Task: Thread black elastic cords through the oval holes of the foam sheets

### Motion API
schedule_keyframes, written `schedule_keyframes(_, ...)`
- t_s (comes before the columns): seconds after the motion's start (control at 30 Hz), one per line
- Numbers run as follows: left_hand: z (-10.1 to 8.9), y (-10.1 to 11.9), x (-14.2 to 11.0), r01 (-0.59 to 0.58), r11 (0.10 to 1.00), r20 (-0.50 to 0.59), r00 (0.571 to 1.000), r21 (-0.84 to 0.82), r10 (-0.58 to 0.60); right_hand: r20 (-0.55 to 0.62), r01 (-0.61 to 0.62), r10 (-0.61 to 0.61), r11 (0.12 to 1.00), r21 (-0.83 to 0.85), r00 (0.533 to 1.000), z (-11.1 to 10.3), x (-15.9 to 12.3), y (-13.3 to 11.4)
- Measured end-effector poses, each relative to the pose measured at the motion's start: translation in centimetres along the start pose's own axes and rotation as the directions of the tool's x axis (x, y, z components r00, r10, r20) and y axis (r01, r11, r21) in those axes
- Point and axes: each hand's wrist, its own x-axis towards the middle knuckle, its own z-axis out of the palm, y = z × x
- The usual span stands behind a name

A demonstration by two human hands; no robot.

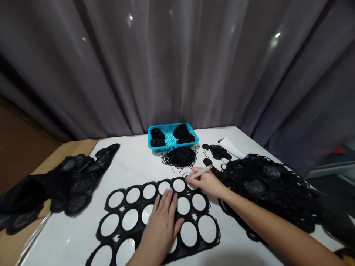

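Note:
My left hand [163, 218] lies flat with its fingers stretched out on a black sheet [131, 206] that has rows of round openings, through which a white surface shows. My right hand [206, 181] is closed in a pinch around a slim white pen-shaped tool [203, 171]. The tool's lower end meets the sheet's far right corner, where the fingers partly cover it. Just beyond that corner, a loose pile of thin black rings [180, 157] rests on the white table [133, 159]. My left hand and forearm hide part of the lower rows.
A blue basket [195, 141] with black bundles stands at the back. Black discs [217, 151] and a folded white paper [233, 147] lie right of it. A large black heap [257, 188] covers the right side; more black material [77, 184] lies left, partly over cardboard [66, 150].

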Motion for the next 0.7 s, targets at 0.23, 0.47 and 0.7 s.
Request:
schedule_keyframes(0.23, 0.5, -0.2, -0.7, -0.005, 1.0, 0.019, 1.0, 0.009, 0.004, 0.118, -0.018, 0.017, 1.0, 0.013, 0.993, 3.5, -0.5, -0.1)
schedule_keyframes(0.47, 0.7, 0.0, -0.8, 0.015, 1.0, 0.018, 1.0, -0.009, -0.014, 0.132, -0.005, 0.008, 1.0, -0.026, 0.991, 3.5, -0.3, 0.0)
schedule_keyframes(0.7, 0.8, 0.1, -1.0, 0.032, 0.999, 0.036, 0.999, -0.03, -0.031, 0.257, 0.433, -0.355, 0.81, -0.394, 0.899, 4.5, -1.7, 0.3)
